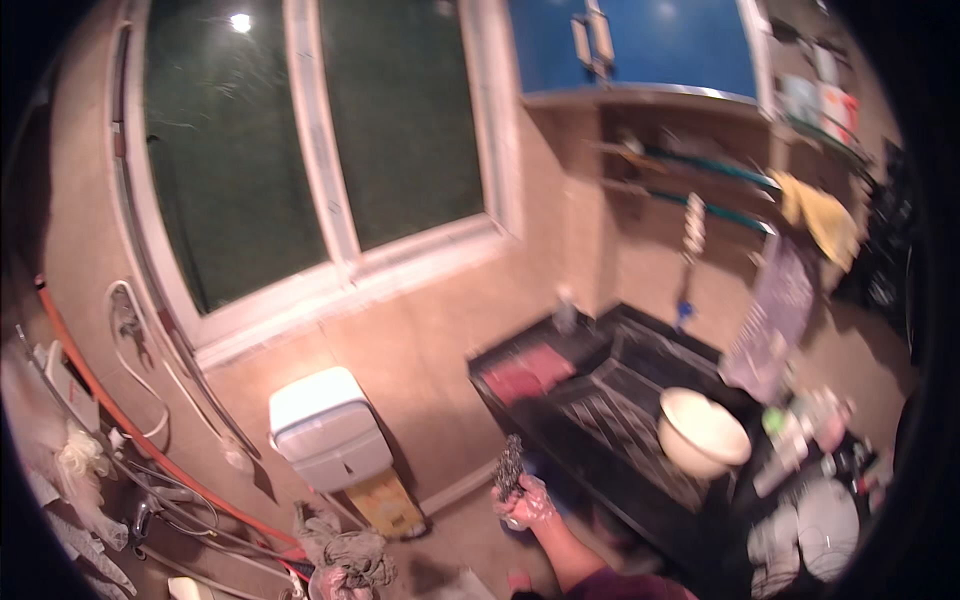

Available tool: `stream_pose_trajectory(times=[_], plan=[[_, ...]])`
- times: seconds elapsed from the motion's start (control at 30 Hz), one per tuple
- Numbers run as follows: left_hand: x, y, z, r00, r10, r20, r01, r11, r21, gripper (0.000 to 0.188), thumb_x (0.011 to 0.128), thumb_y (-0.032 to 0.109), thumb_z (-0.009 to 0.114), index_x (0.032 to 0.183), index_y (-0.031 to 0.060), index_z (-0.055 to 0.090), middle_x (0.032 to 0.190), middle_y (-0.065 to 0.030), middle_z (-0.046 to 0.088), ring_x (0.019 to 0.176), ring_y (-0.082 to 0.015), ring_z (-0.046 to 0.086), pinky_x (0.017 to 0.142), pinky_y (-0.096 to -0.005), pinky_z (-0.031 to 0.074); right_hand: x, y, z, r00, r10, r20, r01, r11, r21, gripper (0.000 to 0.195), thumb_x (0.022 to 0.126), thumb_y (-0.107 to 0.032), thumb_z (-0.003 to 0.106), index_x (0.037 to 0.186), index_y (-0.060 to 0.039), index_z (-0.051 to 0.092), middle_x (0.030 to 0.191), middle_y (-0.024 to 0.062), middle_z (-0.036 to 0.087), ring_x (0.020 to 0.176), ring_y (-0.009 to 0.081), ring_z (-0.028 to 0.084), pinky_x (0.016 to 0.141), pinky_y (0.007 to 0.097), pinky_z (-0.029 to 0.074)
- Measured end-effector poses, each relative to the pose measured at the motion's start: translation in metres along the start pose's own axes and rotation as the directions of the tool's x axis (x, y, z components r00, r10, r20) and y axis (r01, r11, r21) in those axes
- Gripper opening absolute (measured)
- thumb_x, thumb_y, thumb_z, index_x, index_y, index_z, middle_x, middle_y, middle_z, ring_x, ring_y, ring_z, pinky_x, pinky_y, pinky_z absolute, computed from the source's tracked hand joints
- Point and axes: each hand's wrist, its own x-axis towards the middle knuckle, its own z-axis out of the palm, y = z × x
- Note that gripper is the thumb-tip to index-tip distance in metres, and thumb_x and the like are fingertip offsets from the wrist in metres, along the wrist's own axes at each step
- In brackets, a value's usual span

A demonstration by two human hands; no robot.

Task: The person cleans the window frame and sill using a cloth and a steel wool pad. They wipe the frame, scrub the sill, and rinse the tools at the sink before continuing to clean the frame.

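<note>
My right hand point(531, 504), in a thin clear plastic glove, grips a grey, curly scourer point(509, 463) that looks like steel wool. It is held up near the front side of a black sink point(540, 420). At the bottom edge, my left hand point(334, 585) is partly cut off and seems gloved too. Its fingers are around a bunched grey-green cloth point(349, 551), which hides part of the hand. A cream-coloured basin point(709, 435) rests tilted inside the sink. Folded on the sink's left rim is a red cloth point(527, 373).
A white bin point(330, 427) stands against the tiled wall beneath a window point(341, 247). Orange hose point(120, 405) curves down at left. Bottles point(802, 431) crowd the sink's right end. Yellow point(817, 214) and lilac cloths point(772, 330) hang below the blue cabinet point(660, 45).
</note>
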Motion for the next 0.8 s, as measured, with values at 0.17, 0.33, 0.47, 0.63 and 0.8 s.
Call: stream_pose_trajectory(times=[0.17, 0.33, 0.47, 0.63, 0.8], plan=[[0.082, 0.043, 0.053, 0.974, 0.226, 0.014, -0.226, 0.974, 0.027, 0.063, 0.079, 0.021, 0.055, 0.135, 0.0039, 0.031, 0.084, -0.0076, 0.059, 0.076, -0.0247, 0.059, 0.072, -0.0366, 0.051, 0.118, -0.095, 0.097, 0.995, -0.013, 0.098, 0.034, 0.975, -0.221, 0.039, 0.082, -0.012, 0.06, 0.119, -0.0062, 0.05, 0.111, 0.0125, 0.06, 0.091, 0.022, 0.062, 0.065, 0.0392, 0.055], [0.158, 0.099, 0.068, 0.913, 0.403, 0.065, -0.408, 0.902, 0.138, 0.061, 0.077, 0.017, 0.059, 0.132, 0.003, 0.035, 0.081, -0.0051, 0.06, 0.073, -0.0184, 0.06, 0.07, -0.0319, 0.052, 0.223, -0.166, 0.103, 0.978, -0.2, 0.065, 0.208, 0.885, -0.417, 0.017, 0.083, -0.007, 0.056, 0.1, -0.002, 0.053, 0.097, 0.013, 0.062, 0.078, 0.0185, 0.064, 0.06, 0.0265, 0.053], [0.212, 0.155, 0.097, 0.907, 0.419, 0.045, -0.408, 0.847, 0.339, 0.052, 0.072, 0.015, 0.07, 0.119, 0.0014, 0.052, 0.098, -0.0077, 0.063, 0.085, -0.0168, 0.062, 0.076, -0.0301, 0.051, 0.278, -0.172, 0.145, 0.88, -0.468, -0.081, 0.382, 0.799, -0.464, 0.02, 0.079, -0.002, 0.065, 0.092, -0.0144, 0.055, 0.091, -0.0028, 0.059, 0.061, 0.0022, 0.054, 0.046, 0.0145, 0.043], [0.333, 0.17, 0.057, 0.618, 0.716, 0.324, -0.474, 0.011, 0.881, 0.059, 0.068, 0.025, 0.074, 0.118, -0.0008, 0.055, 0.107, -0.0165, 0.061, 0.097, -0.0287, 0.059, 0.085, -0.0363, 0.046, 0.338, -0.154, 0.162, 0.798, -0.602, -0.017, 0.439, 0.6, -0.669, 0.018, 0.078, -0.005, 0.068, 0.09, -0.0129, 0.057, 0.086, -0.0036, 0.057, 0.056, 0.0044, 0.051, 0.045, 0.0181, 0.042], [0.388, 0.179, 0.098, 0.774, 0.575, 0.264, -0.325, 0.002, 0.946, 0.06, 0.065, 0.036, 0.072, 0.113, 0.0033, 0.059, 0.098, -0.0172, 0.064, 0.091, -0.031, 0.061, 0.081, -0.0392, 0.048, 0.394, -0.134, 0.161, 0.654, -0.658, 0.373, 0.431, -0.081, -0.899, 0.017, 0.077, -0.013, 0.07, 0.089, -0.0086, 0.059, 0.082, -0.0005, 0.057, 0.079, 0.0134, 0.055, 0.067, 0.0315, 0.046]])
